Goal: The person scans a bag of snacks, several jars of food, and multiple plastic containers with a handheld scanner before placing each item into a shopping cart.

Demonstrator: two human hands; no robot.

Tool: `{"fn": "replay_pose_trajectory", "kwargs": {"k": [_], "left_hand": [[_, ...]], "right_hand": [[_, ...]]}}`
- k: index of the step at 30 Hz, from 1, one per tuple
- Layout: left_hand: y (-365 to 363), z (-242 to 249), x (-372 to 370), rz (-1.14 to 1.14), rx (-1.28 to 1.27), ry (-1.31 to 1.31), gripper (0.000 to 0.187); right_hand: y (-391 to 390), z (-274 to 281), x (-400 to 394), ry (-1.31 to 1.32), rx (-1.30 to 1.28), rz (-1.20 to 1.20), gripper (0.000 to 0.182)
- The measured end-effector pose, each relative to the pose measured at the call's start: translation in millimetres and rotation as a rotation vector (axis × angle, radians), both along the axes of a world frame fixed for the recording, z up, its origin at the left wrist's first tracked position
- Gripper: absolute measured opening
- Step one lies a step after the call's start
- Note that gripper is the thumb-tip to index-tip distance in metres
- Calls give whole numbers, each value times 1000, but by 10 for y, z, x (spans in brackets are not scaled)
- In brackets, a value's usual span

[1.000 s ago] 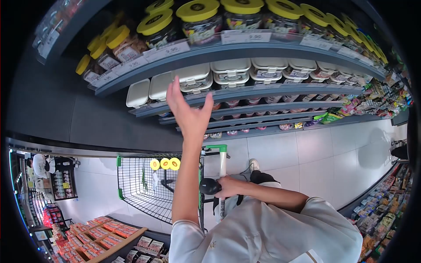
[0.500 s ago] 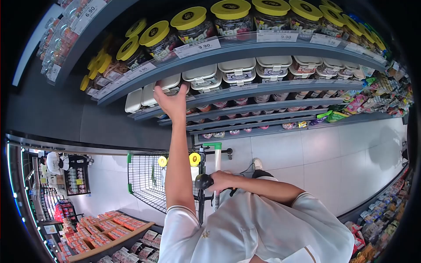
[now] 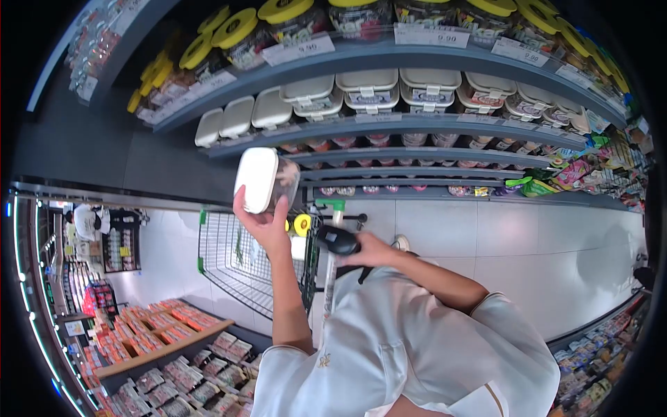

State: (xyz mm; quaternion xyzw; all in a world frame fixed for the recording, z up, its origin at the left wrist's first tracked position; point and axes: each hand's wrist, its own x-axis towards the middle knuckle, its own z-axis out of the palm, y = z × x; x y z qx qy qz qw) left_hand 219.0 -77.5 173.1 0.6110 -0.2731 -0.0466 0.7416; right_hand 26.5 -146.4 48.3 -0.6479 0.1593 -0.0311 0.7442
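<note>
My left hand (image 3: pixel 264 226) is closed around a clear plastic food container with a white lid (image 3: pixel 258 179), tilted, in front of the lower shelves and above the trolley. Its contents are not clear to me. My right hand (image 3: pixel 375 250) grips a black handheld device (image 3: pixel 338 240) with a small display, close to the trolley's handle bar (image 3: pixel 331 278). In the wire shopping trolley (image 3: pixel 229 257) lie yellow-lidded jars (image 3: pixel 302 224), a white item (image 3: pixel 298 247) and something green. More white-lidded containers (image 3: pixel 368 82) stand in stacks on the shelf.
Jars with yellow lids (image 3: pixel 288 15) fill the shelf above, with price tags (image 3: pixel 299 48) along its edge. Bagged snacks (image 3: pixel 577 170) hang at the right. Orange boxes (image 3: pixel 146 333) sit on a display at lower left. Another person (image 3: pixel 87 222) is in the far left background.
My left hand has drawn a white-lidded container off the shelf and brought it down towards me. My right hand has lifted the black device slightly beside the handle.
</note>
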Motion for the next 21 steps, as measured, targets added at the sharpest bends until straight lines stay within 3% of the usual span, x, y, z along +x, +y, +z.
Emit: {"fn": "replay_pose_trajectory", "kwargs": {"k": [1, 2, 6, 8, 10, 13, 16, 17, 21], "left_hand": [[168, -41, -105, -107, -80, 150, 79], [324, -82, -196, -210, -165, 301, 77], [754, -465, -557, -383, -294, 785, 74], [768, -639, -689, -469, -388, 925, 77], [721, -684, -798, -458, -287, 892, 79], [637, -585, -840, -550, -283, 954, 83], [602, -416, -819, -613, -365, 1173, 87], [629, -520, -771, -660, -360, 1206, 91], [701, -786, -651, -868, -451, 1259, 101]], "right_hand": [[-72, 56, -90, 84, 137, -105, 41], [-179, 208, -207, -2, 342, -164, 35], [-334, 758, -407, -267, 576, -421, 40], [-361, 599, -507, -195, 431, -372, 38], [-298, 537, -620, -147, 334, -350, 37], [-246, 694, -674, -125, 230, -337, 37], [-220, 1121, -735, -54, 121, -351, 36], [-270, 1188, -811, -89, 242, -271, 40], [-393, 1330, -1082, -11, -315, -20, 48]]}}
